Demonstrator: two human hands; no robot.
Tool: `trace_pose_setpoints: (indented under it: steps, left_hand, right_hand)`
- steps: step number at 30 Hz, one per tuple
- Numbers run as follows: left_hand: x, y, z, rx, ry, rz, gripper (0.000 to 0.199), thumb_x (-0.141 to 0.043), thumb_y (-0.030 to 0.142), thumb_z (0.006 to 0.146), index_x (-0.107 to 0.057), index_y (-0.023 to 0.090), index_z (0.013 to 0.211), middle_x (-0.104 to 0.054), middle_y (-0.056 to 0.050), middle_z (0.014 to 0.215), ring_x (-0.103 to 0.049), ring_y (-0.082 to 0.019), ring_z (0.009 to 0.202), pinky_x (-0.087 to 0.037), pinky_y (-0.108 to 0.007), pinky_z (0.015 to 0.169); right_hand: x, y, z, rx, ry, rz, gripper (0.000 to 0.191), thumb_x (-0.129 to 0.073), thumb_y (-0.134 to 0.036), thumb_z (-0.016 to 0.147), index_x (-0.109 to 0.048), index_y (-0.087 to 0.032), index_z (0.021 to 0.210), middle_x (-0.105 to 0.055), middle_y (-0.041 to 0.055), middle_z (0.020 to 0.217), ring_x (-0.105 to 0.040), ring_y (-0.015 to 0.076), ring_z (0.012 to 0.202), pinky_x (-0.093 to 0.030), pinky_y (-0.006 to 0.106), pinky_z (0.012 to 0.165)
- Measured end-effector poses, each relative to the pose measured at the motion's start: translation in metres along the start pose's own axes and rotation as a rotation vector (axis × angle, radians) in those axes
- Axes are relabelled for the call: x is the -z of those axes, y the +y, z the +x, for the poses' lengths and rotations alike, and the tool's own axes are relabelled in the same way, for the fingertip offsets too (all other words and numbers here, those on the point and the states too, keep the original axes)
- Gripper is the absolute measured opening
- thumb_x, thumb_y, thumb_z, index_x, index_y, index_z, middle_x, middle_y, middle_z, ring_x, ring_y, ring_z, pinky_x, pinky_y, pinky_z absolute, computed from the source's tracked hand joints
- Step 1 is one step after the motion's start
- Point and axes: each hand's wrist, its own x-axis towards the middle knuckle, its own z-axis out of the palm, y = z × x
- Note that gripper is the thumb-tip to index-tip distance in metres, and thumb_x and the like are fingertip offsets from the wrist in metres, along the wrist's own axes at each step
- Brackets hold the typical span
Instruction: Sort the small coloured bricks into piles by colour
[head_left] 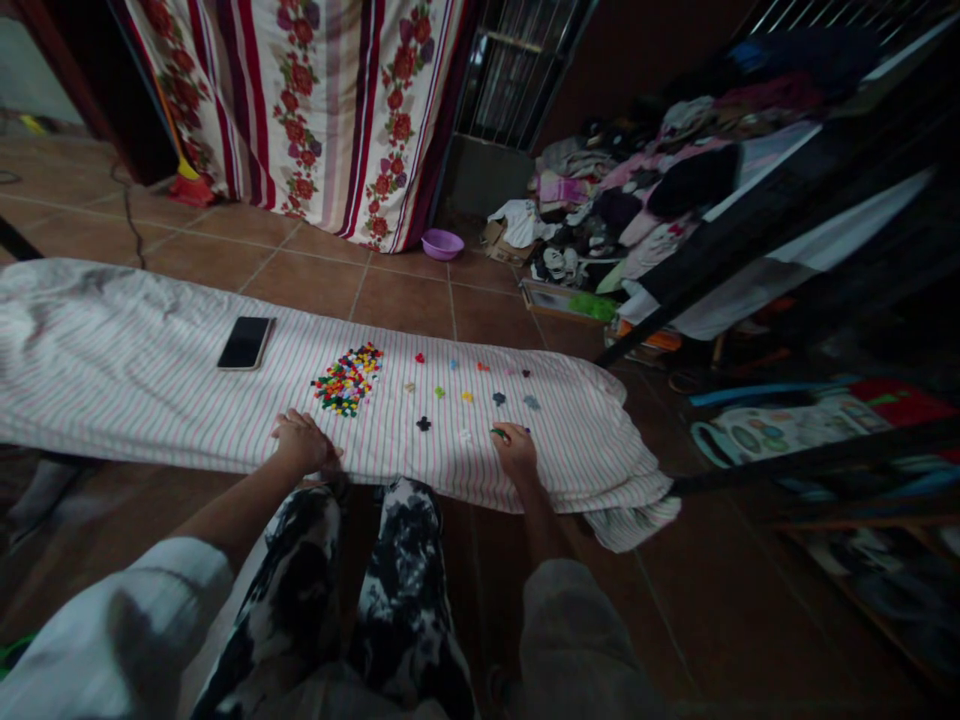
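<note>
Pieces (349,380), head view: mixed heap on striped cloth (187,400), small colour groups at right | my left hand (302,443): on cloth near its edge, fingers loosely spread | my right hand (516,448): pinching green piece (499,434) near white group (465,436) | phone (246,342): left of heap

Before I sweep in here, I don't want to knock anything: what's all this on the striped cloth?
A person's right hand pinches a small green piece near the small sorted groups, which lie apart by colour. The left hand rests on the striped cloth, near the mixed colourful pile. A phone lies beyond that hand.
</note>
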Motion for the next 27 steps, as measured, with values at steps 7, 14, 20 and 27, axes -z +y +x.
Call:
trace_pose_setpoints:
  steps: [7, 14, 20, 27]
  left_hand:
    - [0.012, 0.005, -0.005, 0.116, -0.081, 0.037, 0.094, -0.044, 0.063, 0.089, -0.027, -0.008, 0.149, -0.026, -0.040, 0.152, -0.032, -0.053, 0.140, -0.045, -0.050, 0.094]
    - [0.009, 0.004, -0.003, 0.110, -0.067, -0.012, 0.094, -0.047, 0.062, 0.087, -0.027, -0.005, 0.150, -0.026, -0.039, 0.153, -0.030, -0.055, 0.140, -0.045, -0.056, 0.094]
    - [0.010, 0.005, -0.003, 0.113, -0.070, -0.018, 0.093, -0.049, 0.059, 0.087, -0.028, -0.007, 0.149, -0.025, -0.039, 0.153, -0.029, -0.055, 0.141, -0.045, -0.055, 0.095]
    - [0.007, 0.005, 0.001, 0.122, -0.066, -0.044, 0.096, -0.051, 0.065, 0.084, -0.029, -0.001, 0.151, -0.026, -0.038, 0.153, -0.029, -0.056, 0.141, -0.045, -0.056, 0.094]
  right_hand:
    - [-0.001, 0.001, -0.002, 0.026, 0.036, 0.021, 0.027, -0.052, -0.037, 0.073, -0.072, -0.022, 0.084, -0.073, 0.0112, 0.092, -0.065, 0.0264, 0.090, -0.052, 0.045, 0.090]
    - [0.001, 0.001, -0.001, -0.028, 0.050, 0.042, 0.035, -0.050, -0.046, 0.076, -0.072, -0.022, 0.087, -0.074, 0.0123, 0.098, -0.066, 0.0268, 0.092, -0.053, 0.042, 0.083]
    - [0.002, -0.017, 0.005, -0.003, 0.176, -0.041, 0.039, -0.043, -0.045, 0.083, -0.072, -0.019, 0.089, -0.074, 0.0152, 0.096, -0.066, 0.0277, 0.093, -0.050, 0.044, 0.090]
    - [-0.031, -0.083, 0.014, 0.124, 0.019, 0.100, 0.036, -0.046, -0.042, 0.089, -0.073, -0.020, 0.097, -0.071, 0.0112, 0.094, -0.064, 0.0228, 0.084, -0.053, 0.037, 0.080]
